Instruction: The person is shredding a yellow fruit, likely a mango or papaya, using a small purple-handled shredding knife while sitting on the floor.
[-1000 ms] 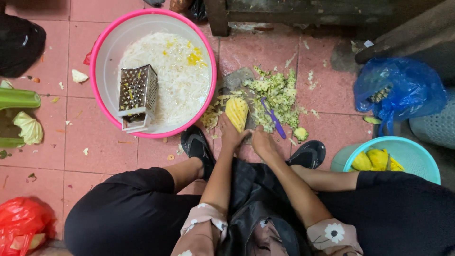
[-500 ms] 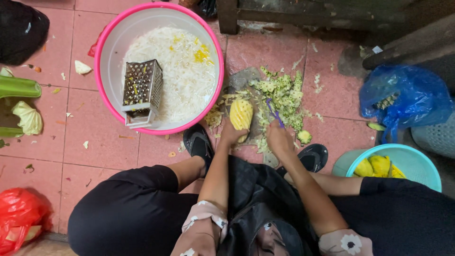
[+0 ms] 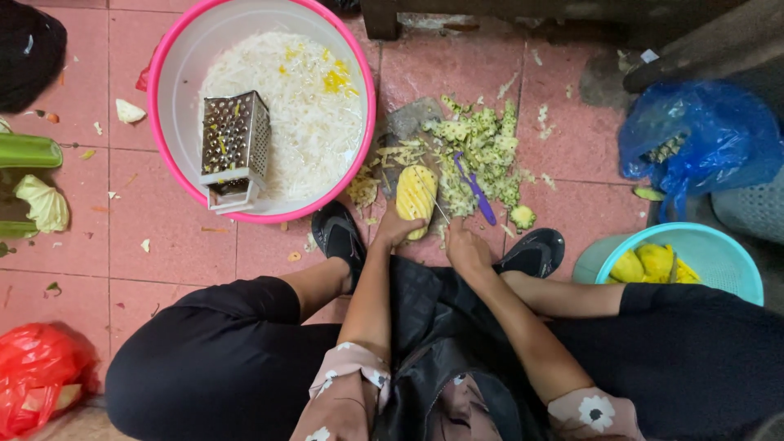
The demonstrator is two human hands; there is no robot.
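I squat over a pile of green pineapple peel on a pink tiled floor. My left hand grips a peeled yellow pineapple, standing it on a dark board. My right hand is closed beside it on a thin-bladed knife whose blade touches the fruit's right side. A purple-handled tool lies loose on the peel, just beyond my right hand.
A pink basin to the far left holds white shreds and a metal box grater. A teal basin with yellow pieces and a blue bag are on the right. A red bag and green vegetable scraps lie left.
My right hand has drawn back from the purple-handled tool to the pineapple's lower right side. My left hand keeps hold of the fruit.
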